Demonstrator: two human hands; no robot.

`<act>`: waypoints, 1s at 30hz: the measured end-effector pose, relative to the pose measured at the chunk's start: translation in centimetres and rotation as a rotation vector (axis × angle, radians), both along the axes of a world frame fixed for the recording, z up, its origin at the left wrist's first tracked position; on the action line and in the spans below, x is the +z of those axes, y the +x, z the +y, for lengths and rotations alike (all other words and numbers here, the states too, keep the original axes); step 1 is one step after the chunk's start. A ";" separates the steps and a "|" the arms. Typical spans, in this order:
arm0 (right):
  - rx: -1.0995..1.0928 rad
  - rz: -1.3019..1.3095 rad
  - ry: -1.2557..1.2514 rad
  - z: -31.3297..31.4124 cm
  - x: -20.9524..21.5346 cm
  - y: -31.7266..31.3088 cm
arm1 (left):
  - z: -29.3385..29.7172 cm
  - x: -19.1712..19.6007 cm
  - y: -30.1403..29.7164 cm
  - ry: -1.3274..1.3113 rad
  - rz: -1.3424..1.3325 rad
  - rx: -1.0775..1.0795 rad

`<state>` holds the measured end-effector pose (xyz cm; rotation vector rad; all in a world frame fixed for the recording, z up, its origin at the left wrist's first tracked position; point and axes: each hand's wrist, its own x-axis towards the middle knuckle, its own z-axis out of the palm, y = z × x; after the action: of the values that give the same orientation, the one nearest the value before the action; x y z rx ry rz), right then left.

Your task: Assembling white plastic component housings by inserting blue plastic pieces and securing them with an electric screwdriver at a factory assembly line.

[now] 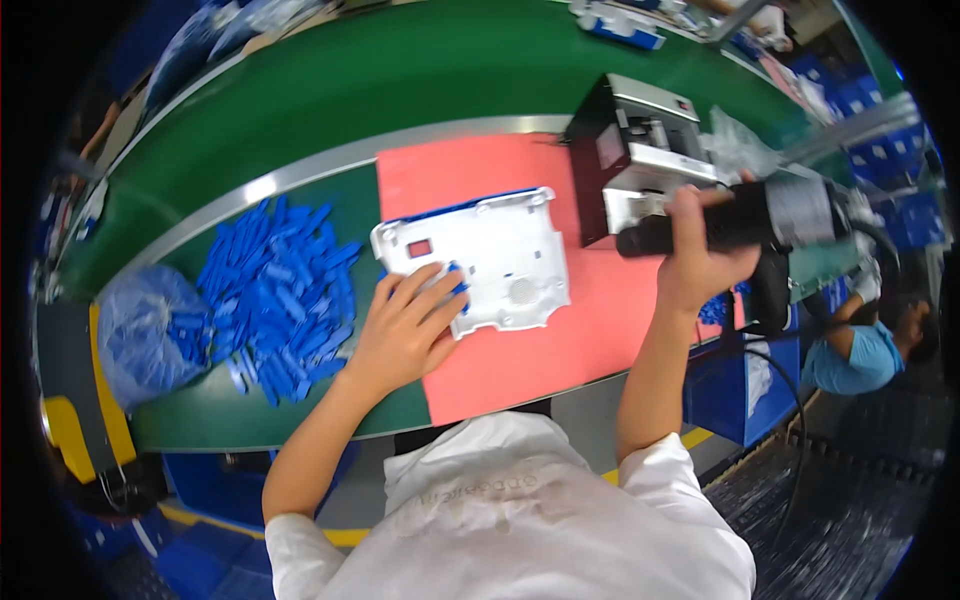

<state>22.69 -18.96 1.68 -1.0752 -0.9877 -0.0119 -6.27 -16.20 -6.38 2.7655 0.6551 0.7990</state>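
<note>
On a pink mat (505,375) lies a white plastic housing (515,255) with a blue strip along its far edge. My left hand (405,330) grips the housing's near left side, fingers bent over it and slightly apart. A small blue plastic piece (460,288) shows by the fingertips, partly covered. Off the housing's right side, my right hand (700,255) is wrapped round a black electric screwdriver (740,218), held in the air and lying roughly level. The screwdriver's front end points left, close to a black and silver screw feeder (650,150); its tip is hard to make out.
Many blue plastic strips (275,300) are heaped on the green bench at left, beside a clear bag (150,330). A metal rail (300,180) runs behind the mat. A blue bin (730,400) stands below right, near a hanging cable. A co-worker (860,350) is at far right.
</note>
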 end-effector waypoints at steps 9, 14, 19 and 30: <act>0.139 0.084 0.276 -0.1 3.2 3.7 | 0.6 -0.4 2.5 -0.047 -0.027 0.006; 0.069 0.015 0.048 0.1 1.5 4.2 | 0.8 -0.5 3.5 -0.050 -0.071 0.001; 0.104 -0.022 -0.019 0.0 1.3 3.8 | 1.0 -0.9 3.4 -0.089 -0.111 -0.001; 0.443 0.160 0.154 1.2 3.0 -3.9 | 1.3 -1.7 2.8 -0.089 -0.152 -0.026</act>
<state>18.77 -17.79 4.69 -0.6888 -1.0427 0.3494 -3.44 -14.92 -8.06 2.5971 0.6095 0.9398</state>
